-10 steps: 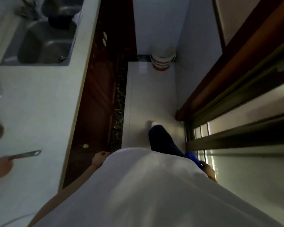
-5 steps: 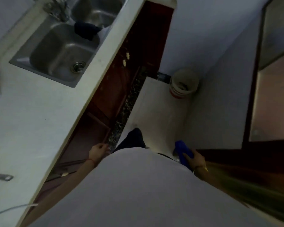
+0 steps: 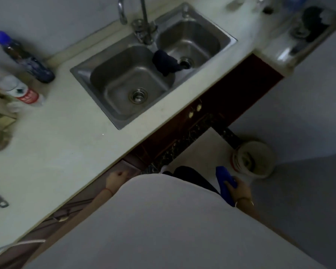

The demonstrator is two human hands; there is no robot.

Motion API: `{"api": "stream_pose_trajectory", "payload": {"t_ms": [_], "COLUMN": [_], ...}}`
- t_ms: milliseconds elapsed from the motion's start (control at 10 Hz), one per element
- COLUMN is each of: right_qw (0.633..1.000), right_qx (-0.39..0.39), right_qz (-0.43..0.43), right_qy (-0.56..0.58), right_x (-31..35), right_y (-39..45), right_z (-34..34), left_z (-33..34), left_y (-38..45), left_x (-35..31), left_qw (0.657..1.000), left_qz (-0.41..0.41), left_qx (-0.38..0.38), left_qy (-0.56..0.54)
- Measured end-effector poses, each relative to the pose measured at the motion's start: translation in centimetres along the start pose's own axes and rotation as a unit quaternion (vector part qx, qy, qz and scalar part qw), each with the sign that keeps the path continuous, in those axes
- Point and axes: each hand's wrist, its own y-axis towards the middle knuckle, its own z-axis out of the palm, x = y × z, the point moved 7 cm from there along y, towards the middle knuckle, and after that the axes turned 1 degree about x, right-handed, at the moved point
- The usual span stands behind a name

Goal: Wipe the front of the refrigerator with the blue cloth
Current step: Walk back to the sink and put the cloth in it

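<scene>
Your one pale stone countertop fills the view from nine to twelve o'clock. Set in it is one stainless steel double sink with two basins, and one dark rag is draped over the divider between them. One white plastic bucket stands on the floor at three o'clock. Two bottles sit at ten o'clock: a dark one with a blue cap and a white one with a red label.

Your right hand is closed around the one blue cloth, down at four o'clock beside your hip. Your left hand hangs loosely curled with nothing in it, near the counter's edge. The refrigerator is out of view.
</scene>
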Motion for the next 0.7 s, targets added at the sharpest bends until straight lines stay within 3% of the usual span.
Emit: {"api": "stream_pose_trajectory", "payload": {"t_ms": [200,300,500,700], "right_qw": [0.978,0.949,0.851,0.734], "right_qx": [0.032,0.099,0.124,0.129], "right_qz": [-0.177,-0.245,-0.467,-0.63], "right_qy": [-0.109,-0.174,-0.205,-0.22], "right_x": [11.6,15.9,31.0,47.5], "right_y": [7.7,9.1,7.5,1.2], "right_z": [-2.8,-2.6,-4.2,0.8], "left_z": [-1.2,-1.2,-3.4,-6.7], "left_y": [-1.6,-2.2,-4.0,-5.6], "left_x": [-2.7,-2.6,-2.0,0.7], "left_qw": [0.994,0.987,0.958,0.928], "left_qz": [-0.038,-0.063,-0.081,-0.09], "left_qx": [-0.066,-0.105,-0.193,-0.257], "left_qy": [-0.073,-0.108,-0.197,-0.253]}}
